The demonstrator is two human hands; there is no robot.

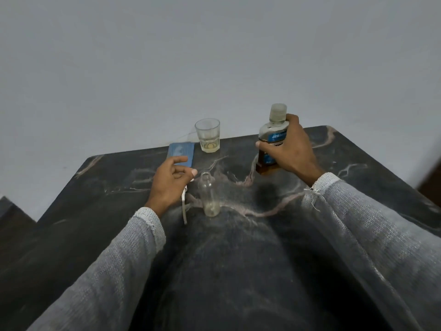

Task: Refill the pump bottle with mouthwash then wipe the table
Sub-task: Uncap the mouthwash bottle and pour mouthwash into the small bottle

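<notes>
While the right hand wraps its fingers around the mouthwash bottle, cap on and lifted upright above the dark marble desk, the blue label's writing is too blurred to read. The left hand hovers beside the small open clear bottle standing mid-desk, its fingers loosely curled over a white pump tube. Behind stand a glass and a blue cloth.

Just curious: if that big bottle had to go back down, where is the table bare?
Bare table lies right of the mouthwash bottle, and along the near left edge. It is crowded around the small empty bottle, glass and blue pack.
</notes>
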